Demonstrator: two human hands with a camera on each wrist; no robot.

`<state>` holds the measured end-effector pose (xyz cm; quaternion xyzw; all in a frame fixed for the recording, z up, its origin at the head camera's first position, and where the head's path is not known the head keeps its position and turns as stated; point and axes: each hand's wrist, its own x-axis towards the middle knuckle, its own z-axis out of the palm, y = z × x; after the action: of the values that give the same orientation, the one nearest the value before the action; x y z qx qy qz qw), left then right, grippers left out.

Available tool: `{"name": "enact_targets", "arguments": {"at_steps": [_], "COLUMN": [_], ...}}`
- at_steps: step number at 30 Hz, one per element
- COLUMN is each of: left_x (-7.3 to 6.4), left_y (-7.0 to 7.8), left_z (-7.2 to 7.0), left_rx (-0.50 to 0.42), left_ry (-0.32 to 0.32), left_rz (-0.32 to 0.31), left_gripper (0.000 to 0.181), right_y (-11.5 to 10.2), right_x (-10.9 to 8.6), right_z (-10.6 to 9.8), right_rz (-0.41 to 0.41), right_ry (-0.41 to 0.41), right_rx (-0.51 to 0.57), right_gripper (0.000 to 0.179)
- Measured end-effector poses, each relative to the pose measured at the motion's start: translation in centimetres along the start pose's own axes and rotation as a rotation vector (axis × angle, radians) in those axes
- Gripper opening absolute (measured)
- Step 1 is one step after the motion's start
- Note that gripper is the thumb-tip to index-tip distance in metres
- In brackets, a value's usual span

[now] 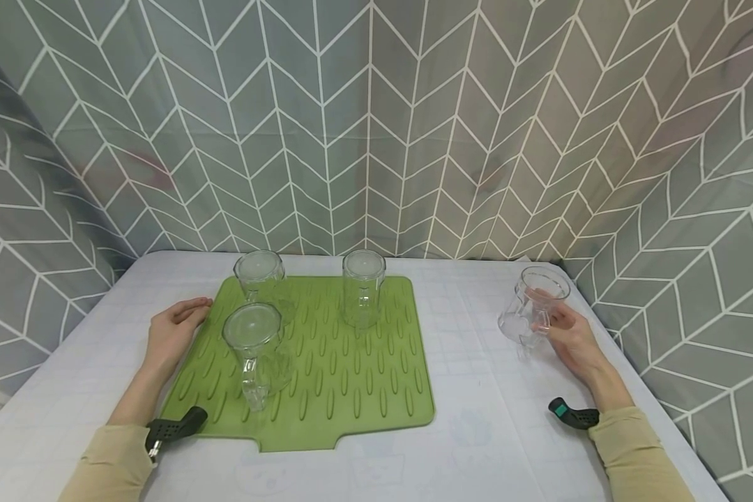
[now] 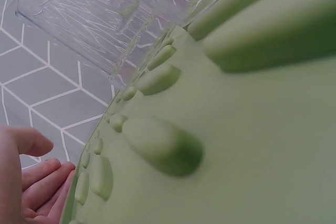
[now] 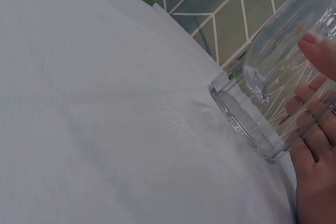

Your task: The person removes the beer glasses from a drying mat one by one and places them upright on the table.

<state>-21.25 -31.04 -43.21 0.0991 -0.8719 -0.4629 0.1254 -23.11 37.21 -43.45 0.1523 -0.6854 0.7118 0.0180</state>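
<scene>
My right hand [image 1: 574,341] grips a clear glass mug [image 1: 519,322] at the right side of the table. Its thumb [image 3: 321,51] lies near the mug's handle, and the other fingers show through the glass from the far side. My left hand [image 1: 169,335] rests at the left edge of a green ridged drying mat [image 1: 351,404], fingers loosely bent and holding nothing. Three more glass mugs stand on the mat: one at the back left [image 1: 260,268], one in front of it [image 1: 254,335], and one at the back middle [image 1: 364,293].
A white cloth [image 1: 464,376] covers the table. Grey curtains [image 1: 376,125] with white zigzag lines hang behind the table and along its sides. Each wrist wears a black strap, the left one [image 1: 176,427] hanging over the mat's front left corner.
</scene>
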Motion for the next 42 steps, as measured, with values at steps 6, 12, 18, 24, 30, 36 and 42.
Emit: {"name": "enact_targets", "arguments": {"at_steps": [6,12,18,24,30,36,42], "left_x": [0.0,0.2,0.2,0.1,0.0,0.0,0.1], "left_y": [-0.1,-0.2,-0.2,-0.2,-0.2,-0.3,-0.4], "left_z": [0.0,0.0,0.0,0.0,-0.1,-0.1,-0.1], "left_rx": [-0.001,-0.016,-0.002,0.008,0.002,0.000,-0.010], "left_ry": [0.000,-0.001,-0.004,-0.004,-0.004,-0.004,0.003], "left_rz": [0.004,0.020,0.018,0.029,0.025,0.026,0.031], "left_gripper": [0.051,0.050,0.051,0.051,0.051,0.051,0.051], "right_y": [0.0,-0.2,-0.2,-0.1,-0.1,-0.1,-0.1], "right_x": [0.2,0.0,-0.1,-0.2,-0.2,-0.1,-0.1], "right_z": [0.4,0.5,0.3,-0.1,-0.4,-0.6,-0.7], "right_rz": [0.088,0.123,0.097,0.018,-0.009,-0.024,0.015], "right_ry": [0.088,0.147,0.154,0.111,0.116,0.152,0.223], "right_rx": [-0.065,-0.044,0.007,0.092,0.112,0.123,0.123], "right_gripper": [0.064,0.064,0.064,0.063,0.060,0.057,0.062]}}
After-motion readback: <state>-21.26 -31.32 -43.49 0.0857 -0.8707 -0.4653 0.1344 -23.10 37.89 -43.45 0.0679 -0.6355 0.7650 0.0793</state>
